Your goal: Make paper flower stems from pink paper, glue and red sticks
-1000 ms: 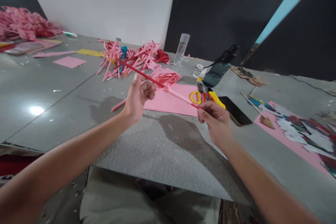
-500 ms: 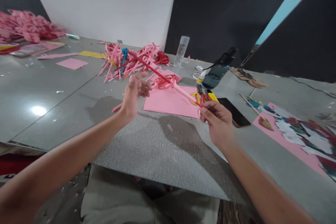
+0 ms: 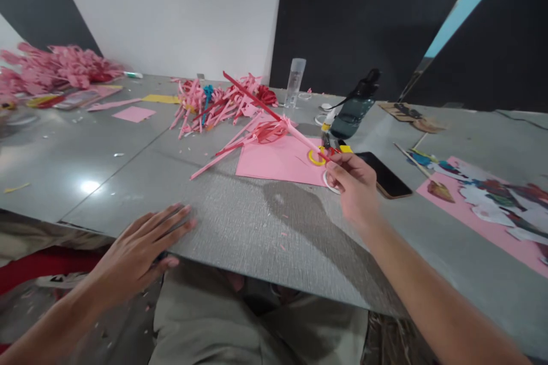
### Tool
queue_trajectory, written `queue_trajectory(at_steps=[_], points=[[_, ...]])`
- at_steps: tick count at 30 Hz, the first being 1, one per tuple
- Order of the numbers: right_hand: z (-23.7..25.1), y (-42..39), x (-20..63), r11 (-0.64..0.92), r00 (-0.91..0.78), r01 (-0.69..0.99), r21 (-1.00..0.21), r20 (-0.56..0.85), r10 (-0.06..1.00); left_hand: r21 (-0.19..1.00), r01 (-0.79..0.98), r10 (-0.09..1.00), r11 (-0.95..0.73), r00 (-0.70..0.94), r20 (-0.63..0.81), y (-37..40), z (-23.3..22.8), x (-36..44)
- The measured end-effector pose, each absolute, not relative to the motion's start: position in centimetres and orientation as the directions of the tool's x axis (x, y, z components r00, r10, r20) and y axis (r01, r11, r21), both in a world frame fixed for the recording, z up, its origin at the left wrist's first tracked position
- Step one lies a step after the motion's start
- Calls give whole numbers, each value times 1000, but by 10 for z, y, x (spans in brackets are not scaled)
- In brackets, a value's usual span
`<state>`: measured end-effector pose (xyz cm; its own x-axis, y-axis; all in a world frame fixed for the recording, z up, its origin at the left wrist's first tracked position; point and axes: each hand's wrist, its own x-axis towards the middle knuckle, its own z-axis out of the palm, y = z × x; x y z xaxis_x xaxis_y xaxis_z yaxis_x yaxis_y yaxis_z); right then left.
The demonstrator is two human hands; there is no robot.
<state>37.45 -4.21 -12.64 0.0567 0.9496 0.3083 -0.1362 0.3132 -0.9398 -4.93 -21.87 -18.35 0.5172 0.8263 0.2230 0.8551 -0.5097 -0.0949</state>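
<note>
Grey tabletop (image 3: 240,222) is strewn with paper scraps (image 3: 119,154), backed by white wall panel (image 3: 184,11) at 11 o'clock, black wall panel (image 3: 351,17) at 1. Slender red-and-pink paper stick (image 3: 274,114) is held raised above the table, slanted toward 11; its near end is pinched by right hand (image 3: 353,182) at 4. Left hand (image 3: 148,244), at 8, is released, palm down, fingers extended at the table's near edge.

The right hand (image 3: 354,185) hides the near end of the red-and-pink stick (image 3: 303,138) and part of the phone (image 3: 389,175). The far-left pink pile (image 3: 64,65) is cut off, as are blurred paper cutouts (image 3: 492,205) at right.
</note>
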Motion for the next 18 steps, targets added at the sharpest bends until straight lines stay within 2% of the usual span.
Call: queue_trajectory(at_steps=[4,8,10,14,18], points=[[-126,-41,375,306,73,-149,-940,298,952,-111,858,785,-501,505,360,-234,-200,-81],[-126,-39,379,302,82,-154,-941,292,953,-12,955,847,-295,268,460,-247,-207,-115],[-126,-39,379,304,80,-146,-941,295,952,33,969,857,-244,200,475,-250,-206,-121],[-126,-39,377,313,76,-120,-942,306,949,118,961,853,-252,163,496,-244,-199,-106],[-127,-39,374,308,90,-97,-947,299,950,178,914,854,-365,253,454,-231,-189,-79]])
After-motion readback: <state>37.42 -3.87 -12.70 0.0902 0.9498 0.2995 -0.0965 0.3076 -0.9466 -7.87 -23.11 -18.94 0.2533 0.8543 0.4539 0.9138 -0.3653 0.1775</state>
